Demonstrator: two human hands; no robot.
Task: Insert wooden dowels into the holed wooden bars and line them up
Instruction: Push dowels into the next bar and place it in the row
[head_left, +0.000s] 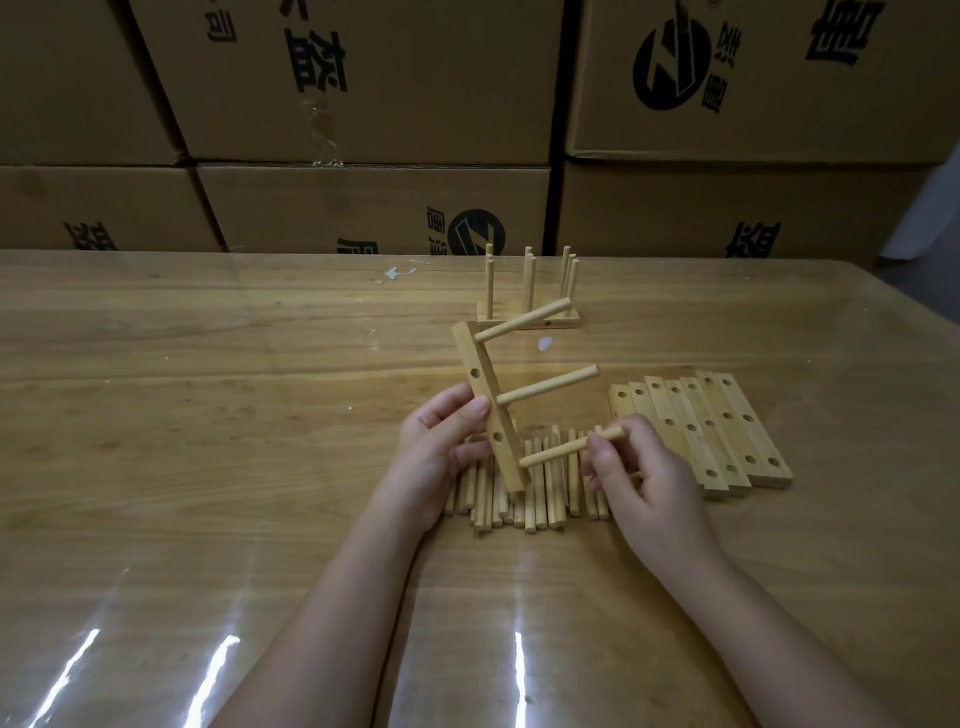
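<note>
Fingers (470, 411) of the person's left hand (436, 457) are curled round a pale wooden bar with drilled round holes (485, 400), thumb across its front edge and the other fingertips behind. The bar stands almost on end, leaning a little to the left, its lower end down among a row of loose short wooden dowels (540, 499) lying side by side on the wood-grain desk (208, 415). Two light wooden dowels already seated in the bar (548, 385) jut out to the right, one near the top and one at the middle.

Her or his right hand (644, 488) pinches the outer end of a third round wooden dowel (561, 450) between thumb and fingertips, the remaining fingers folded loosely. The dowel's inner end meets the bar near its bottom; how deep it sits I cannot tell.

To the right, just beyond that hand, lies a flat stack of holed wooden bars (727, 431), overlapping one another. Farther back on the desk stands a group of finished bars with upright dowels (530, 291). Brown cardboard boxes with black print (363, 78) are piled behind the desk.
</note>
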